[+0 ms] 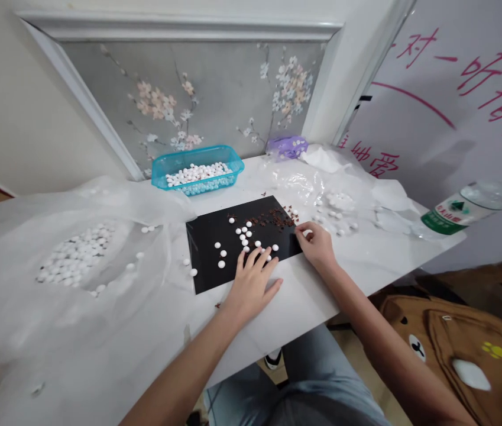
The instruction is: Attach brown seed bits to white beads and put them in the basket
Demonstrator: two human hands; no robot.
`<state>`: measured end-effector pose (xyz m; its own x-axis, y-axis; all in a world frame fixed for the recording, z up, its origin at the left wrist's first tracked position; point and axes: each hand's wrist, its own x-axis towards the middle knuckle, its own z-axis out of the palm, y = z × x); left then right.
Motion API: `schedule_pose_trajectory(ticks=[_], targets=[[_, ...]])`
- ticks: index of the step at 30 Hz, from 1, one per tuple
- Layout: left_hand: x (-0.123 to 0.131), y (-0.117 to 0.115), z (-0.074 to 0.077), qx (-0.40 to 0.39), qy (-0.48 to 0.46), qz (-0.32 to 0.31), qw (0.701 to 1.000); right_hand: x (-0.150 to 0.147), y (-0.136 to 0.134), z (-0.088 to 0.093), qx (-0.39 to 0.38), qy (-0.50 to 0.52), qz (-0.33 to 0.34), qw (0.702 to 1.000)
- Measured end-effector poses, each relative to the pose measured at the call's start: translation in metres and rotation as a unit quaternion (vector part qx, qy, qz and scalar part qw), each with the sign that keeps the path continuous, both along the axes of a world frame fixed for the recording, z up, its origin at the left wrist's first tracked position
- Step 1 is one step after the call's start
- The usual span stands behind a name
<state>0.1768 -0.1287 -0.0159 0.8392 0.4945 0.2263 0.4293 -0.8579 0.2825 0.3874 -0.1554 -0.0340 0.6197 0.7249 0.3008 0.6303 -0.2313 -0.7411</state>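
A black sheet [207, 255] lies on the white table, scattered with white round pieces [221, 264] and small reddish-brown bits [272, 219]. My left hand [252, 285] rests over the sheet's near edge with its fingers spread, the fingertips among a few white pieces. At the sheet's right edge, my right hand [316, 244] is closed in a pinch, thumb against forefinger. Whatever is between those fingertips is too small or hidden to make out. The brown bits lie mostly just left of that hand.
Behind the sheet stands a blue plastic basket [161, 176] of white pieces. Clear plastic bags with white pieces lie left [73, 257] and right [339, 204]. A purple packet [287, 147] sits at the back, a water bottle [454, 210] at the right end. Below is a brown bear-face backpack [450, 337].
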Motion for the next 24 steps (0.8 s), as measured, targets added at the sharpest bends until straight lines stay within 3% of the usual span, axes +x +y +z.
schedule_pose_trajectory(ticks=[7, 12, 19, 24], targets=[[0.004, 0.001, 0.003, 0.045, -0.05, 0.024, 0.997, -0.018, -0.003, 0.002, 0.047, 0.114, 0.049, 0.991], [0.026, 0.013, 0.004, 0.078, -0.1, 0.103, 0.986, -0.021, -0.001, -0.001, 0.036, 0.135, 0.071, 0.988], [0.039, 0.023, -0.003, 0.027, -0.092, 0.111, 0.989, -0.021, -0.003, 0.005, 0.023, 0.161, 0.092, 0.982], [0.035, 0.025, -0.002, -0.018, -0.095, 0.12, 0.988, -0.023, -0.003, 0.008, 0.06, 0.123, 0.175, 0.975]])
